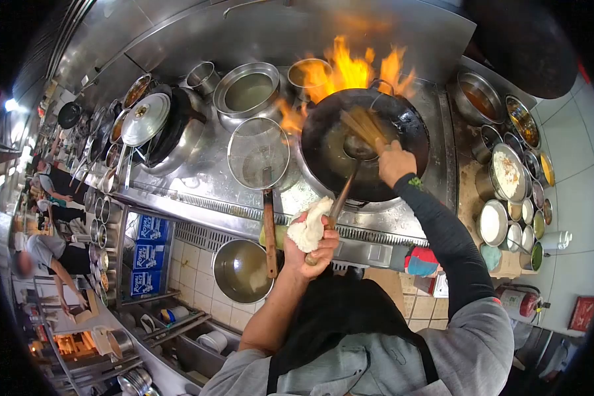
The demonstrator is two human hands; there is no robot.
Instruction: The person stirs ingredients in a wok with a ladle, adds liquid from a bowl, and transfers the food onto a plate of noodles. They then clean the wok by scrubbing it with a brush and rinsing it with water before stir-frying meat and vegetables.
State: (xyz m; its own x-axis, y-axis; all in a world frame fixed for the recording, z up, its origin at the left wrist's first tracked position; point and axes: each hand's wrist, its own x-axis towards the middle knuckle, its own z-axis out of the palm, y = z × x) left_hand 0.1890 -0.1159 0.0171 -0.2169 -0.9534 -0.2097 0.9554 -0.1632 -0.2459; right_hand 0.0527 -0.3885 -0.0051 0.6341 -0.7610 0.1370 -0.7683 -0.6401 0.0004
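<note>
My right hand [396, 162] is closed around a bamboo wok brush [362, 125], whose bristles spread inside a black wok [402, 115]. A ladle [344, 191] has its bowl in the wok beside the brush. The ladle's handle runs back to my left hand [320, 247], which grips it together with a bunched white cloth [310, 226]. Shallow, cloudy liquid shows in the wok. Tall orange flames [350, 69] rise behind its far rim.
A wire strainer [258, 153] with a wooden handle lies left of the wok. Pots stand behind it, and a large pot [216, 264] sits below the stove edge. Seasoning bowls [492, 223] crowd the right shelf. Co-workers [46, 254] stand far left.
</note>
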